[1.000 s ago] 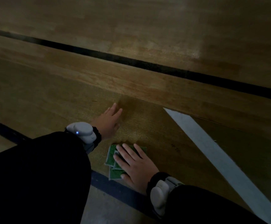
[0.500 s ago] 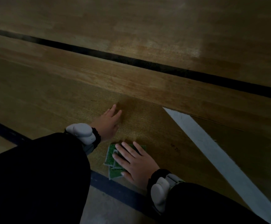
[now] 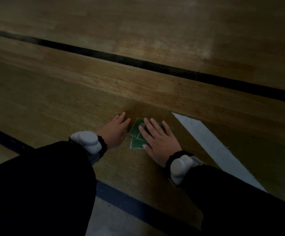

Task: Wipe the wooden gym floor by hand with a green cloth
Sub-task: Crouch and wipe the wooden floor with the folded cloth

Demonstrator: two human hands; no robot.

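Head view, looking down at a wooden gym floor [image 3: 155, 28]. We see the right hand [image 3: 157, 139] lying palm down on a folded green cloth [image 3: 135, 137], its fingers straight and spread, pressing the cloth flat against the boards rather than curling round it; the cloth shows at the left of that hand and past the fingertips, the rest being hidden beneath the palm. The left hand [image 3: 116, 130] rests flat on the bare floor just beside the cloth's left edge, fingers extended and close together, holding nothing; whether it touches the cloth we cannot tell. Each wrist carries a pale grey device on a dark band: left wrist device [image 3: 85, 142]; right wrist device [image 3: 180, 167]. Both arms are in black sleeves [image 3: 39, 184], which fill the near part of the view. A black line [image 3: 155, 66] crosses the floor on the far side; a white stripe [image 3: 213, 147] runs diagonally at right; a dark blue line [image 3: 126, 203] passes near, under the arms.
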